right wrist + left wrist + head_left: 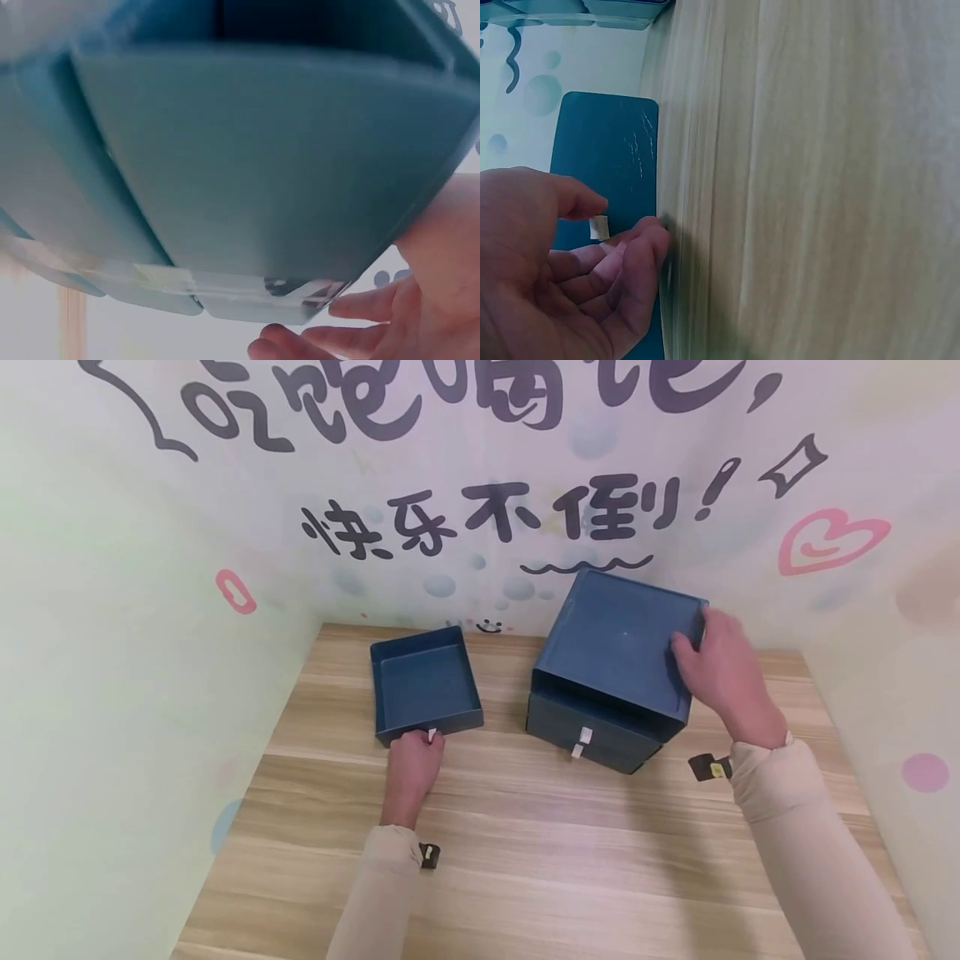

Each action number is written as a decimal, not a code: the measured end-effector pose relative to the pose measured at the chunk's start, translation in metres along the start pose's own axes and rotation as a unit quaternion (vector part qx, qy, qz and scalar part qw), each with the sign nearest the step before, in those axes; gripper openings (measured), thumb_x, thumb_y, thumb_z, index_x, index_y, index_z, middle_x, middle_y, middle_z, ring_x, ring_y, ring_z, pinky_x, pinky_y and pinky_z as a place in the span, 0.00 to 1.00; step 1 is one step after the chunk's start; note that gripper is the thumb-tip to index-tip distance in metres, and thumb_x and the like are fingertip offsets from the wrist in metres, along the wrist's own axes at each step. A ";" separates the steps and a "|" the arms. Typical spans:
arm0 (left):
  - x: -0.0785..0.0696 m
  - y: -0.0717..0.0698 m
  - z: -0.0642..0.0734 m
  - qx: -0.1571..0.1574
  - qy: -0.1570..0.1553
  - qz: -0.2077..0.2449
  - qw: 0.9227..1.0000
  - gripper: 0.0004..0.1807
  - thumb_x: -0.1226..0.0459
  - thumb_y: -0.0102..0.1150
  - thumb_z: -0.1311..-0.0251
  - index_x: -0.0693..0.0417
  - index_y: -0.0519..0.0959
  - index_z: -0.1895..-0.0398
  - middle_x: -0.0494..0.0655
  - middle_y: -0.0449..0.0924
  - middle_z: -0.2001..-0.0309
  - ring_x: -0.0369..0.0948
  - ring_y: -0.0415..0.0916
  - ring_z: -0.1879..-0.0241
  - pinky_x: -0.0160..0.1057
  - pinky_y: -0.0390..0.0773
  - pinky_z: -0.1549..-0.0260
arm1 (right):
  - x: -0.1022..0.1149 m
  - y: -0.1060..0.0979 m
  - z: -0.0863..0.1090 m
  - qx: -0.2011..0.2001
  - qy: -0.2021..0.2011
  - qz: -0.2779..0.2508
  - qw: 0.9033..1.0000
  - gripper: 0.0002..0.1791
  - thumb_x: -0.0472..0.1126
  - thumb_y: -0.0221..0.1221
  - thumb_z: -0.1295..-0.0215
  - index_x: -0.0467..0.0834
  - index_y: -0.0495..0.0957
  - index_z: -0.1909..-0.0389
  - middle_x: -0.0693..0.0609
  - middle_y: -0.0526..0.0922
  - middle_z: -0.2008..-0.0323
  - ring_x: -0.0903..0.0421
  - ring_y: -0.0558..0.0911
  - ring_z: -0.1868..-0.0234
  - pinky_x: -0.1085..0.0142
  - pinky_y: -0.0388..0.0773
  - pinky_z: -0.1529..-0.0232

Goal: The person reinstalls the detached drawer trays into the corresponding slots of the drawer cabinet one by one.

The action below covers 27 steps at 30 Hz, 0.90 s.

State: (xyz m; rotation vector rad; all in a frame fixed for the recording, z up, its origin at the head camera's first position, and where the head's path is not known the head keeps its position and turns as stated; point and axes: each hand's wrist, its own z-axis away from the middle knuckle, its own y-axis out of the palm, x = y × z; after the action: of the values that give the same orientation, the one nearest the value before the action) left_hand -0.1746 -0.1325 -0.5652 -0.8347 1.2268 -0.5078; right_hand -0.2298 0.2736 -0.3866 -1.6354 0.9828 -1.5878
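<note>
My left hand [415, 766] is at the front of a shallow blue drawer [427, 689] lying on the table at the left. In the left wrist view, its small white pull tab [598, 227] sits between my thumb and curled fingers. My right hand [726, 672] grips the right side of a blue drawer cabinet [618, 635], thumb on top and fingers down behind the edge. The cabinet's upper slot gapes dark, above a lower drawer [555, 722] with white tabs. In the right wrist view, my fingers [360, 341] reach round the cabinet's far edge.
A wood-grain table [517, 852] carries both pieces. Behind it rises a white wall sheet [480, 585] with dark lettering and bubbles, close to the cabinet's back. Pale walls stand at the left and right. A black wrist strap piece [705, 767] hangs near my right sleeve.
</note>
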 end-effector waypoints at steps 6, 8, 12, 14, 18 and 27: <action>0.002 -0.002 0.001 -0.010 0.003 -0.009 1.000 0.25 0.47 0.58 0.32 0.51 0.79 0.84 0.42 0.72 0.87 0.44 0.70 0.83 0.38 0.64 0.83 | -0.001 -0.003 -0.027 0.010 -0.001 -0.021 1.000 0.39 0.54 0.40 0.21 0.28 0.51 0.23 0.24 0.59 0.27 0.27 0.64 0.30 0.31 0.61 0.30; 0.002 -0.003 0.002 -0.009 0.004 -0.013 1.000 0.26 0.45 0.59 0.32 0.51 0.80 0.83 0.42 0.72 0.87 0.44 0.70 0.83 0.39 0.65 0.83 | -0.003 -0.003 -0.035 0.023 0.005 -0.026 0.999 0.41 0.56 0.39 0.21 0.30 0.48 0.22 0.25 0.56 0.25 0.27 0.61 0.27 0.31 0.59 0.29; 0.002 -0.003 0.003 -0.019 0.013 -0.025 0.999 0.26 0.46 0.61 0.32 0.50 0.78 0.84 0.42 0.71 0.87 0.44 0.69 0.83 0.39 0.64 0.83 | -0.011 -0.002 -0.045 0.039 0.019 -0.054 0.998 0.42 0.60 0.38 0.21 0.34 0.47 0.20 0.28 0.54 0.22 0.28 0.59 0.24 0.32 0.57 0.27; 0.002 -0.003 0.002 -0.028 0.019 -0.026 0.999 0.25 0.47 0.61 0.32 0.51 0.77 0.84 0.42 0.72 0.87 0.44 0.70 0.83 0.39 0.64 0.83 | -0.017 -0.001 -0.046 0.042 0.033 -0.086 0.995 0.42 0.62 0.38 0.22 0.38 0.47 0.19 0.31 0.54 0.22 0.29 0.59 0.24 0.33 0.57 0.26; 0.003 -0.002 0.002 -0.048 0.031 -0.027 0.998 0.24 0.49 0.61 0.32 0.53 0.77 0.83 0.43 0.74 0.85 0.44 0.71 0.82 0.38 0.64 0.82 | -0.027 0.002 -0.045 0.044 0.064 -0.143 0.987 0.42 0.65 0.39 0.23 0.45 0.49 0.18 0.34 0.55 0.21 0.31 0.61 0.24 0.33 0.58 0.27; 0.004 0.001 0.002 -0.086 0.039 -0.020 0.995 0.19 0.51 0.62 0.32 0.56 0.86 0.73 0.48 0.84 0.79 0.46 0.77 0.78 0.38 0.70 0.80 | -0.033 0.006 -0.039 0.039 0.085 -0.180 0.979 0.42 0.67 0.40 0.24 0.45 0.51 0.20 0.32 0.61 0.25 0.35 0.66 0.30 0.34 0.62 0.29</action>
State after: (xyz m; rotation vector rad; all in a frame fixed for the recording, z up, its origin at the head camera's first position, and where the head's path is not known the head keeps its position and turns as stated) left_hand -0.1717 -0.1342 -0.5681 -0.9947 1.3407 -0.4751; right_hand -0.2684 0.3010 -0.4065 -1.7157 0.7214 -2.0074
